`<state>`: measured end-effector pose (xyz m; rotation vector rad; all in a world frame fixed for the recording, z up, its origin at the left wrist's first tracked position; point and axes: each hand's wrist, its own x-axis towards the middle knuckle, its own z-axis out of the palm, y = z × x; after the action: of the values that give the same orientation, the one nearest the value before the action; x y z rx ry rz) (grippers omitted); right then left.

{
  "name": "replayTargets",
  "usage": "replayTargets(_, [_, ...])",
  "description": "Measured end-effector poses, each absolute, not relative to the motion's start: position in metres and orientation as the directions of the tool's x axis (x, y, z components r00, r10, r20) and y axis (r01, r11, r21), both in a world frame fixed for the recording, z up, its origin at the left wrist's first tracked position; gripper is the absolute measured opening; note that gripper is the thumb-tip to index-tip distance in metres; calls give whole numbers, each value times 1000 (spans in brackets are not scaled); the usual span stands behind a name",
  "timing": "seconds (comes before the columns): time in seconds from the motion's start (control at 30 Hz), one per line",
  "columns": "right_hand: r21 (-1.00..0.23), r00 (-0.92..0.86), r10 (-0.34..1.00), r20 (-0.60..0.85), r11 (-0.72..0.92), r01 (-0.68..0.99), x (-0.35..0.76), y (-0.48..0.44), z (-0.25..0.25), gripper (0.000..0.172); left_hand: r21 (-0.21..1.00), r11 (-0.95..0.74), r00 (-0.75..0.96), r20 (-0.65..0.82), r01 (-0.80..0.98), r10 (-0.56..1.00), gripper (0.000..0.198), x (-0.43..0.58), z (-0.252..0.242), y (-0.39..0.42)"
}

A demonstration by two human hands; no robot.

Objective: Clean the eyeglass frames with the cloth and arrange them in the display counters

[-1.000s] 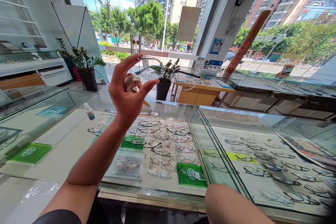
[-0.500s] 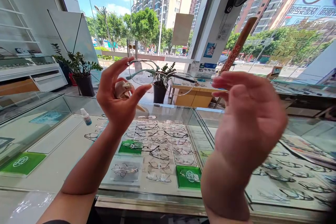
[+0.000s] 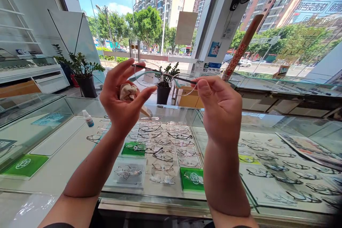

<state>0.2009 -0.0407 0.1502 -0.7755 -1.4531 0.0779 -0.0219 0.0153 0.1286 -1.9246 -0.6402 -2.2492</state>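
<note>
A thin-rimmed pair of glasses [image 3: 162, 75] is held up in front of me, above the glass counter. My left hand [image 3: 121, 98] pinches its left side between thumb and fingers and keeps a crumpled beige cloth [image 3: 128, 92] tucked in the palm. My right hand [image 3: 220, 108] is closed on the right temple of the glasses, knuckles toward me. Both forearms rise from the counter's near edge.
Below lies a glass display counter [image 3: 80, 139] with several rows of spectacle frames [image 3: 160, 142] and green tags. A small spray bottle [image 3: 88, 118] stands on it at left. Potted plants, a low cabinet and shop windows are behind.
My right hand rose from the bottom edge and took hold of the right temple. The left hand stayed raised with the glasses and cloth.
</note>
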Motion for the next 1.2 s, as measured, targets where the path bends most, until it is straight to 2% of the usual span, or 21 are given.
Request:
replayTargets(0.13, [-551,131,543,829,753,359,205,-34,149,24,255,-929,-183,960,269,211,75,-24,129,18])
replayTargets(0.27, [-525,134,517,846,760,383,205,-35,150,22,287,-908,-118,958,305,263,71,-27,133,12])
replayTargets(0.4, [-525,-40,570,821,780,341,204,-38,153,19,284,-899,12,952,333,306,70,-29,137,2])
replayTargets(0.5, [-595,-149,635,758,767,240,204,-36,155,16,267,-907,76,949,324,306,69,-30,137,1])
replayTargets(0.6, [-699,-211,718,664,695,168,206,-32,156,25,279,-908,114,938,311,327,70,-31,137,3])
replayTargets(0.7, [-752,-261,752,605,648,123,207,-29,156,32,300,-910,140,927,286,349,70,-32,138,4])
replayTargets(0.9, [-773,-268,758,594,631,71,207,-26,156,32,345,-901,174,901,264,396,69,-33,140,2])
replayTargets(1.07, [-788,-176,789,588,608,97,208,-24,155,26,361,-897,151,901,255,406,78,-30,143,5])
replayTargets(1.13, [-786,-113,794,598,608,115,209,-23,155,23,359,-892,63,919,276,389,68,-27,144,3])
replayTargets(1.2, [-785,-64,795,604,606,129,207,-22,154,22,377,-869,-16,919,320,393,42,-24,144,-4])
